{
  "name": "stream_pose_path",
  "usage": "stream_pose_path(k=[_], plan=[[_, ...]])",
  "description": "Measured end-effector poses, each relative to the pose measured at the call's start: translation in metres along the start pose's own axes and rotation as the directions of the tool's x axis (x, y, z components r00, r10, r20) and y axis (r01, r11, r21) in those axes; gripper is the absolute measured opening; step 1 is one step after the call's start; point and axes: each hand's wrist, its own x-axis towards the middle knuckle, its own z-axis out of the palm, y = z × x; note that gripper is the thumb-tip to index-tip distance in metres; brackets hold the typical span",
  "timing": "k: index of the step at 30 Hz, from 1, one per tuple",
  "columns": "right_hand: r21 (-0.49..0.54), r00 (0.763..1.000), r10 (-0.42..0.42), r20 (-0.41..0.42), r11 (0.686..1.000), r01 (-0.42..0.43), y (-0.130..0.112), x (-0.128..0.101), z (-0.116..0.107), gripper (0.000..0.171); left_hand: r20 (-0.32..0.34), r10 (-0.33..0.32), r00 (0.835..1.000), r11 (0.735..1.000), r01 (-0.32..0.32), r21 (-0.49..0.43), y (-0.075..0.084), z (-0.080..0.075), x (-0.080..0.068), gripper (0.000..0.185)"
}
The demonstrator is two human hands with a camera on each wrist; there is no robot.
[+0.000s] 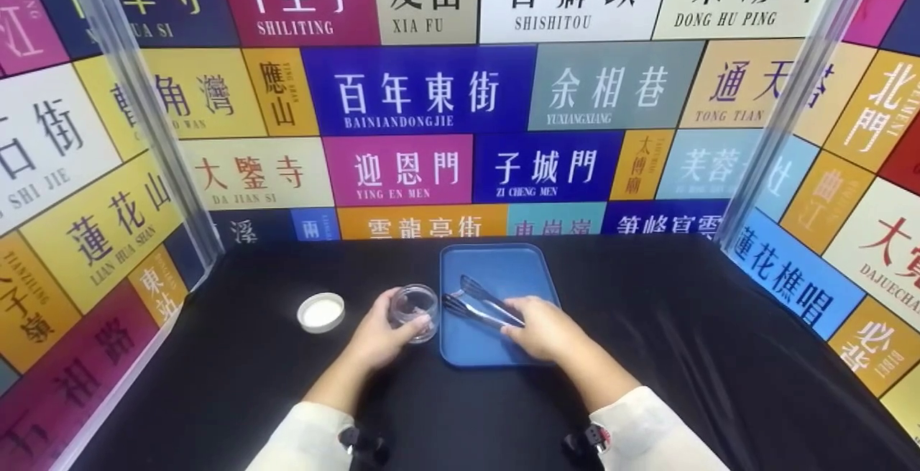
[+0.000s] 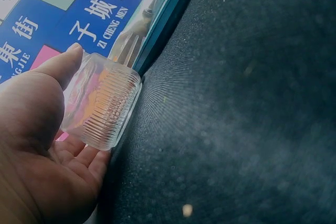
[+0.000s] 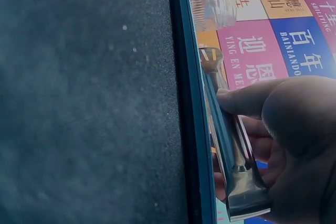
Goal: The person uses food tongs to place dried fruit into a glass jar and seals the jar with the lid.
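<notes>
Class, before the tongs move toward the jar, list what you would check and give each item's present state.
1. Left hand holds the jar: ok.
2. Jar's lid is off, lying on the cloth: ok.
3. Right hand has a grip on the tongs: ok.
4. Tongs tips open: ok.
5. Tongs over the tray: ok.
6. Anything inside the jar: cannot tell.

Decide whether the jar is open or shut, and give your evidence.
Open. The jar in the left hand has a bare mouth, and its white lid lies apart on the black cloth.
</notes>
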Motion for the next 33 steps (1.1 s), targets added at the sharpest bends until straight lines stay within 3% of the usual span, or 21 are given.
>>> stream_pose_path(k=[12, 33], plan=[[-0.017, 0.999, -0.018, -0.034, 1.0, 0.018, -0.0019, -0.0002, -0.0033, 0.03, 0.01, -0.01, 1.0, 1.0, 0.01, -0.011, 0.0015, -0.0004, -0.0014, 0.084], [-0.009, 0.999, 0.006, -0.045, 1.0, -0.006, -0.004, -0.0011, -0.0042, 0.029, 0.013, -0.012, 1.0, 1.0, 0.012, -0.01, 0.0009, -0.0002, -0.0008, 0.085]])
